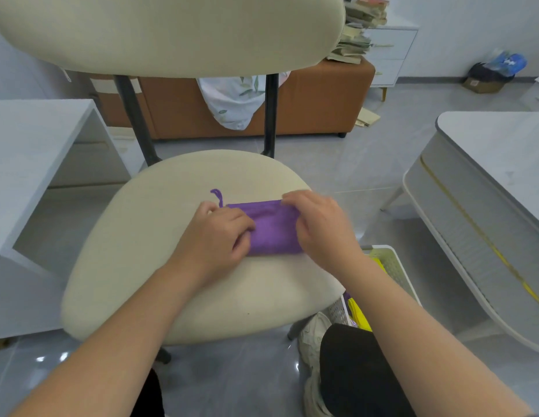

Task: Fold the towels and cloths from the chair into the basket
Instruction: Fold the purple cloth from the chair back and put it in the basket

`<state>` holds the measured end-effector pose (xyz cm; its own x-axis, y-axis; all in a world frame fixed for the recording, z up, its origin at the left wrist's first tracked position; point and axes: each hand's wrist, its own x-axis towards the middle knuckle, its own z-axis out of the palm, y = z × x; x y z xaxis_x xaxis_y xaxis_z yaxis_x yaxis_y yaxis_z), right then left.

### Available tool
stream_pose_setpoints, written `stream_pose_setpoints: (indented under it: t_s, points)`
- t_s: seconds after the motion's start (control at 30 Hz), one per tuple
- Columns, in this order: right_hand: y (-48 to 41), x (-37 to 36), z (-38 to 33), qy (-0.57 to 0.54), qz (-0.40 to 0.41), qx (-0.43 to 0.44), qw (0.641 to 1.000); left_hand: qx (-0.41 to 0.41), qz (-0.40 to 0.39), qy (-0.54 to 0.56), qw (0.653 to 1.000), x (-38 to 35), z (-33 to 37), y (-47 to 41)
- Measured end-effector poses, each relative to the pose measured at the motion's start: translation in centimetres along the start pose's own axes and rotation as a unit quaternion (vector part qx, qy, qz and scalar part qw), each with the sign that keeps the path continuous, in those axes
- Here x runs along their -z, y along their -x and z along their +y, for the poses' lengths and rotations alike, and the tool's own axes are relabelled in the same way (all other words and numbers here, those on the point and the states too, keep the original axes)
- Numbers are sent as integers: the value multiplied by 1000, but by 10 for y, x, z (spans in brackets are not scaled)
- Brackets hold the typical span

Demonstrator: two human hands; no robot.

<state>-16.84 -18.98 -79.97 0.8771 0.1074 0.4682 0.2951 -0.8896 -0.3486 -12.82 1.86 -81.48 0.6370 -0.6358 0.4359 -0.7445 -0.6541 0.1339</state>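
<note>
A purple cloth (269,225) lies folded into a small rectangle on the cream chair seat (160,236), with a thin purple loop sticking out at its far left corner. My left hand (215,239) grips the cloth's left end with curled fingers. My right hand (318,225) pinches the far right edge of the cloth. A white slatted basket (391,263) stands on the floor right of the seat, partly hidden by my right forearm, with yellow and purple cloths inside it.
The chair's cream backrest (172,34) rises ahead. A white desk (36,164) stands at left, a grey-white table (484,188) at right. An orange bench (316,103) with a draped floral cloth sits behind. My knee and a pale shoe (315,338) are near the basket.
</note>
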Motion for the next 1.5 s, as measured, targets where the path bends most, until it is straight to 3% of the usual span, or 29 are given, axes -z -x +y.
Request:
stream_pose_setpoints:
  t_s: [0.1, 0.17, 0.3, 0.37, 0.4, 0.47, 0.53, 0.73, 0.8, 0.9, 1.03, 1.2, 1.33, 1.43, 1.5]
  points:
    - [16, 4, 4, -10, -240, 14, 971, 23, -100, -2, 995, -1, -3, 9]
    - [21, 4, 8, -16, -279, 2, 960, 28, -89, -7, 996, -5, -3, 9]
    - [12, 6, 17, -53, -221, -33, 973, 108, -14, 94, 990, 2, 2, -2]
    - [7, 10, 20, -133, -149, -61, 978, 205, -16, 236, 950, 13, 2, -5]
    - [4, 15, 17, -204, -116, -96, 967, 242, -27, 313, 918, 19, 0, -5]
    - [-2, 26, 8, -371, -82, -157, 912, 279, -45, 425, 860, 30, -2, -5]
    - [-7, 35, -3, -471, -49, -160, 866, 268, -52, 472, 838, 41, 2, -4]
    - [-17, 47, -35, -574, -18, -147, 805, 216, 28, 457, 862, 65, 35, -14]
    - [-18, 46, -37, -588, -7, -174, 790, 235, 3, 469, 851, 67, 40, -16]
    - [-16, 44, -36, -569, -33, -192, 799, 213, -9, 465, 859, 71, 39, -14]
    - [-14, 46, -32, -565, -86, -178, 801, 180, -29, 389, 903, 81, 36, -13]
    - [-15, 47, -32, -540, -138, -169, 813, 180, -149, 368, 900, 89, 30, -12]
    - [-17, 41, -28, -528, -117, -220, 812, 179, -139, 342, 912, 91, 21, -19]
    - [-18, 36, -26, -530, -121, -258, 799, 219, -110, 363, 899, 81, 23, -20]
    - [-17, 33, -26, -533, -110, -273, 793, 265, -66, 446, 852, 73, 24, -21]
